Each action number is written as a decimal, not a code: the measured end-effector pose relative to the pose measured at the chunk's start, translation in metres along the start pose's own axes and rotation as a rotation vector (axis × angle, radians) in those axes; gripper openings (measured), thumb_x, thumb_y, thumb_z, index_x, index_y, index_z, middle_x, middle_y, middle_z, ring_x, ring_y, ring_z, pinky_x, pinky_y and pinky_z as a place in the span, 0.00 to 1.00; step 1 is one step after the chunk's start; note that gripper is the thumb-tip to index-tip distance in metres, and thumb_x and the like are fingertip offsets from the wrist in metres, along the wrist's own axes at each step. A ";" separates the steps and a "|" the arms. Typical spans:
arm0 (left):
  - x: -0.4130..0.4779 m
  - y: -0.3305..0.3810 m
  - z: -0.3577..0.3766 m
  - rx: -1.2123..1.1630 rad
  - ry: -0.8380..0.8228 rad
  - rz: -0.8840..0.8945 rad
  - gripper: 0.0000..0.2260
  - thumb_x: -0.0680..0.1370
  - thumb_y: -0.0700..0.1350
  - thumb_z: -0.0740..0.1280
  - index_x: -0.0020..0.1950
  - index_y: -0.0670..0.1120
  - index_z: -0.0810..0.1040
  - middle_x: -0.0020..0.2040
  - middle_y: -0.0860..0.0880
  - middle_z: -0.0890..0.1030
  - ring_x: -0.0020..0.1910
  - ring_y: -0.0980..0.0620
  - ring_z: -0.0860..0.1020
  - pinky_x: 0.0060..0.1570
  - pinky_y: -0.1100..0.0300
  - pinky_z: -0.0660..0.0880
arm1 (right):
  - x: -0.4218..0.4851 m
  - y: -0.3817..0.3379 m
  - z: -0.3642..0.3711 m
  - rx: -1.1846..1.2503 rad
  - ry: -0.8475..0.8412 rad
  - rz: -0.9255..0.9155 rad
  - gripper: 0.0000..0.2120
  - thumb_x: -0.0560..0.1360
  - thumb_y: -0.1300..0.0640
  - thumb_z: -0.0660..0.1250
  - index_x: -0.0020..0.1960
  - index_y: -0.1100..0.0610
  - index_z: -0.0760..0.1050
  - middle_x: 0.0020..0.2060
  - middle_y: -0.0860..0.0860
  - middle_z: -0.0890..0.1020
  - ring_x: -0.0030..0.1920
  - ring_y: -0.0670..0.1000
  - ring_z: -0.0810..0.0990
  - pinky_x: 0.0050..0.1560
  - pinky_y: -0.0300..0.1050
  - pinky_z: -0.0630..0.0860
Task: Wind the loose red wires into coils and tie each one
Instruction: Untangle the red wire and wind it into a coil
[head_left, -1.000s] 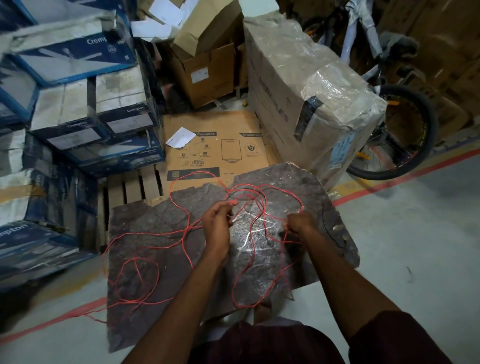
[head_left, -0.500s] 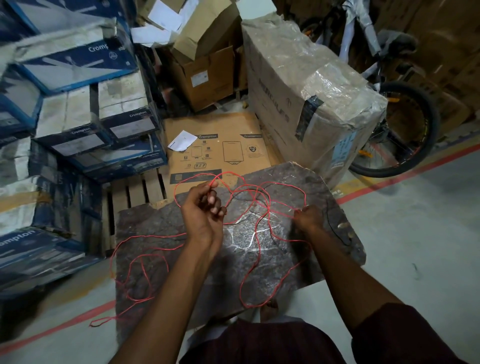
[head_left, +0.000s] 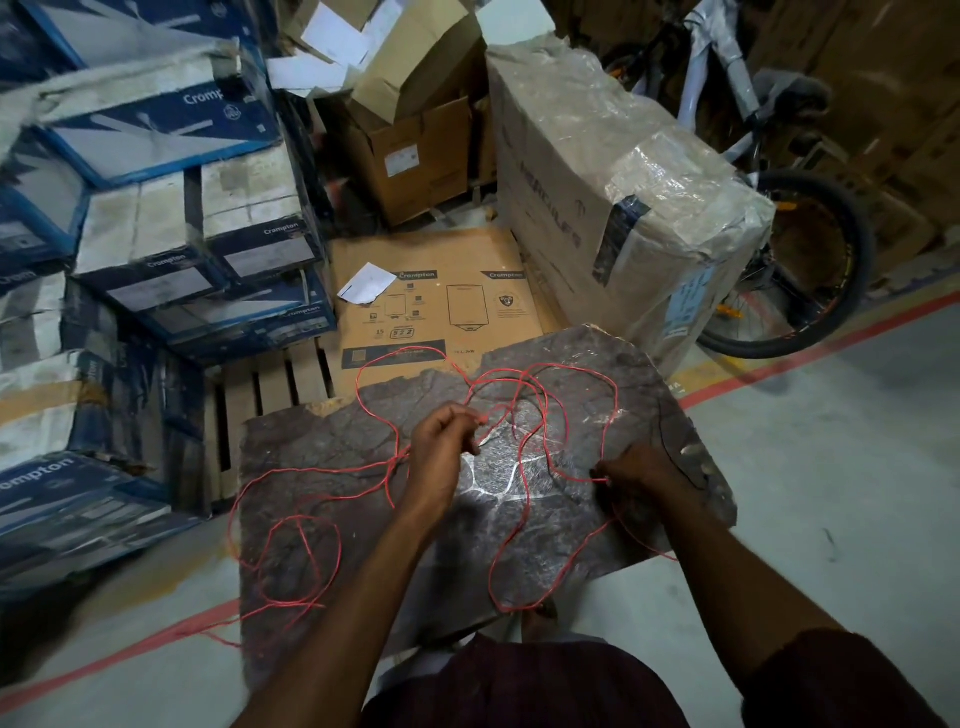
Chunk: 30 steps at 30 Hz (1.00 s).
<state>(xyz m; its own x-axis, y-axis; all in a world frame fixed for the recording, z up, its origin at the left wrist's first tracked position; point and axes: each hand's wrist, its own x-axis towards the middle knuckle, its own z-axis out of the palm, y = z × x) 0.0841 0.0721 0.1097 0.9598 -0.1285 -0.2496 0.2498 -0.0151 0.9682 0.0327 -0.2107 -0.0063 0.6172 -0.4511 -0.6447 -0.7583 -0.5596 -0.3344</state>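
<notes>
A long thin red wire (head_left: 524, 483) lies in loose tangled loops over a dark brown stone slab (head_left: 332, 441). My left hand (head_left: 441, 452) is above the slab's middle, fingers pinched on a strand of the red wire. My right hand (head_left: 639, 475) rests near the slab's right edge, closed on another part of the same wire. Large loops arch behind both hands toward the slab's far edge. A smaller tangle of red wire (head_left: 296, 561) sits at the slab's front left and trails onto the floor. No tied coil is visible.
Blue and white cartons (head_left: 156, 218) are stacked on the left. A flat brown carton (head_left: 441, 306) lies on a wooden pallet behind the slab. A large plastic-wrapped box (head_left: 613, 171) and a bicycle (head_left: 800, 260) stand at the right. Grey floor with a red line (head_left: 810, 353) is to the right.
My left hand rose and pulled wire up half a second ago, then came back down and right toward the slab's middle. The left tangle has been drawn in. My right hand stayed near the right edge.
</notes>
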 end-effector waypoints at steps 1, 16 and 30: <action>-0.002 -0.008 0.000 0.072 -0.038 0.010 0.13 0.77 0.31 0.63 0.38 0.44 0.81 0.32 0.51 0.78 0.30 0.57 0.74 0.36 0.66 0.72 | -0.001 -0.004 0.002 0.000 -0.013 0.021 0.16 0.70 0.49 0.79 0.45 0.63 0.83 0.37 0.57 0.80 0.30 0.49 0.76 0.30 0.40 0.68; -0.003 -0.100 -0.008 0.805 -0.223 -0.204 0.04 0.66 0.51 0.63 0.37 0.52 0.75 0.41 0.52 0.82 0.47 0.47 0.82 0.50 0.52 0.78 | 0.012 -0.004 0.015 0.011 0.053 0.072 0.23 0.62 0.45 0.83 0.47 0.60 0.83 0.45 0.58 0.86 0.49 0.58 0.86 0.39 0.42 0.73; -0.010 -0.109 0.003 1.221 -0.190 -0.471 0.33 0.82 0.66 0.49 0.69 0.42 0.74 0.70 0.39 0.76 0.68 0.37 0.75 0.67 0.45 0.70 | -0.013 -0.012 0.012 0.208 0.135 -0.026 0.13 0.70 0.55 0.69 0.31 0.58 0.72 0.30 0.57 0.76 0.35 0.54 0.77 0.34 0.44 0.71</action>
<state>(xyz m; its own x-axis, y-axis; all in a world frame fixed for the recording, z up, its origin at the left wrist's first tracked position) 0.0464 0.0724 0.0064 0.7559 0.0008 -0.6547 0.1810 -0.9613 0.2078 0.0315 -0.1896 -0.0026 0.6492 -0.5352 -0.5405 -0.7598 -0.4235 -0.4933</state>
